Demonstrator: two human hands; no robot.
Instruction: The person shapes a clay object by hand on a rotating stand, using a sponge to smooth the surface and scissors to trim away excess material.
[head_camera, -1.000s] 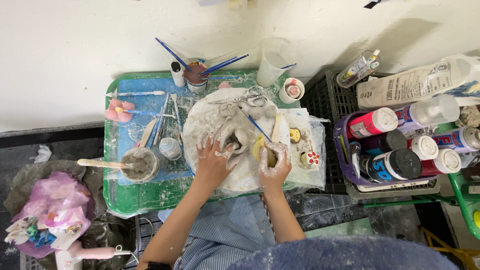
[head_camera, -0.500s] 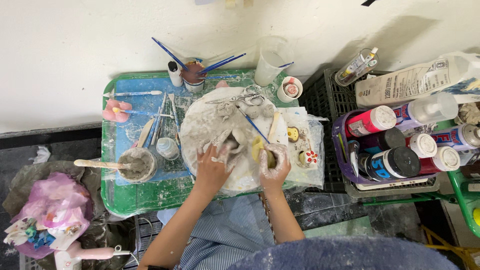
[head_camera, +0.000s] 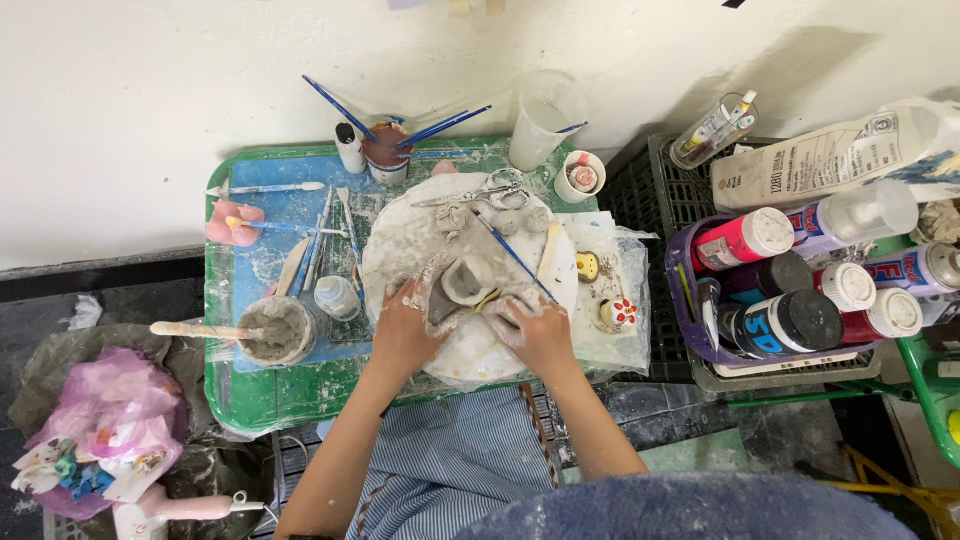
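My left hand (head_camera: 402, 330) and my right hand (head_camera: 537, 332), both smeared with clay, close from either side on a grey clay piece (head_camera: 463, 283) with a hollow, cup-like top. It rests on a round white board (head_camera: 398, 240) on a green tray (head_camera: 250, 395). A thin yellowish strip shows under my right fingers. A blue-handled brush (head_camera: 512, 256) lies slanted across the board just beyond my right hand. Small clay lumps and scissors (head_camera: 492, 190) lie at the board's far edge.
Left of the board stand a clay-smeared cup with a stick (head_camera: 275, 332), a small jar and loose tools. A pot of brushes (head_camera: 385, 150) and a clear cup (head_camera: 540, 120) are at the back. Paint bottles fill a purple basket (head_camera: 690, 310) on the right. A pink bag (head_camera: 100, 430) lies lower left.
Both hands have drawn closer together around the clay piece at the middle of the board. My right hand has shifted left, away from the yellow thing it was over.
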